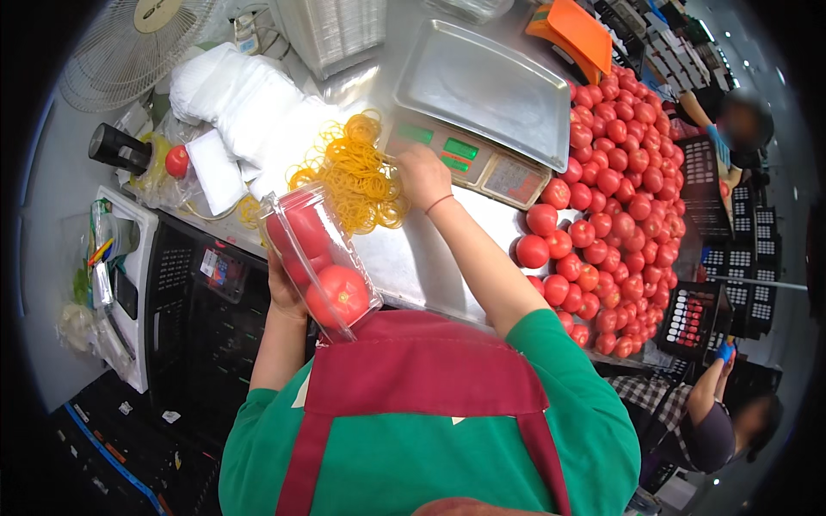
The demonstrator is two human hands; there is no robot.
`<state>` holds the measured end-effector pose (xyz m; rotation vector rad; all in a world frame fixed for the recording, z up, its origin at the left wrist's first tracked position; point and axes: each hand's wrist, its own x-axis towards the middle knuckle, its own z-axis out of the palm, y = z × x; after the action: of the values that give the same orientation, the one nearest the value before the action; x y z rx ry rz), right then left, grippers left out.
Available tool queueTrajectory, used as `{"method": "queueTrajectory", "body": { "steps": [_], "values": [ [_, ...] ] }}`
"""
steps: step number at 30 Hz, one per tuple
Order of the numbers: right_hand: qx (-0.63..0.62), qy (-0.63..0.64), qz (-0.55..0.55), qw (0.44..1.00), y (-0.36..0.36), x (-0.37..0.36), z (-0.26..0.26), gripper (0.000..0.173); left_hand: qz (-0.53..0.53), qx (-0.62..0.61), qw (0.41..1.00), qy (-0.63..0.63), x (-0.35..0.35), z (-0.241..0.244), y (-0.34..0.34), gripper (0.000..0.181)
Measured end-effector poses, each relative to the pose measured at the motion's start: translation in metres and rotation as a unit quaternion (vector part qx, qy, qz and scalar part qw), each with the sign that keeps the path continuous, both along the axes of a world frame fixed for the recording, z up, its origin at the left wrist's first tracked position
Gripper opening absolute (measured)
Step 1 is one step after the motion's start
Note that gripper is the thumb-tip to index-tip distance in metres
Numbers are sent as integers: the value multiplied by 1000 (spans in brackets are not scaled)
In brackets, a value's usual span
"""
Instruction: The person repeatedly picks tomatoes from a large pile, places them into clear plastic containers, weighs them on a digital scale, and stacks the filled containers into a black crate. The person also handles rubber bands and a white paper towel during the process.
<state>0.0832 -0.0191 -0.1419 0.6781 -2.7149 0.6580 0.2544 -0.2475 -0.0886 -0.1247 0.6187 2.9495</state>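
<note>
A clear plastic box [319,261] with several red tomatoes inside is in my left hand [284,287], tilted in front of the apron; most of the fingers are hidden behind the box. My right hand [423,174] touches the right edge of a pile of yellow rubber bands [361,180], its fingertips hidden, so its grip cannot be made out. Just beyond that hand stands a scale [468,155] with green displays and a metal tray [484,90] on top. White padding or sheets [232,103] lie behind and left of the bands.
A large heap of tomatoes [619,193] covers the right side of the metal table. Stacked clear containers [335,32], an orange scale [571,35] and a fan [139,51] stand at the back. A black crate [193,322] is at left; two people are at far right.
</note>
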Motion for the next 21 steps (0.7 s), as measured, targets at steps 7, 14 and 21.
{"method": "queueTrajectory", "body": {
  "steps": [7, 14, 21],
  "values": [
    [-82, -144, 42, 985, -18, 50, 65, 6, -47, 3, 999, 24, -10, -18, -1, 77],
    [-508, -506, -11, 697, -46, 76, 89, 17, -134, 24, 990, 27, -15, -10, 15, 66],
    [-297, -654, 424, 552, -72, -12, 178, 46, -279, 33, 959, -46, -1, 2, 16, 62]
  ]
}}
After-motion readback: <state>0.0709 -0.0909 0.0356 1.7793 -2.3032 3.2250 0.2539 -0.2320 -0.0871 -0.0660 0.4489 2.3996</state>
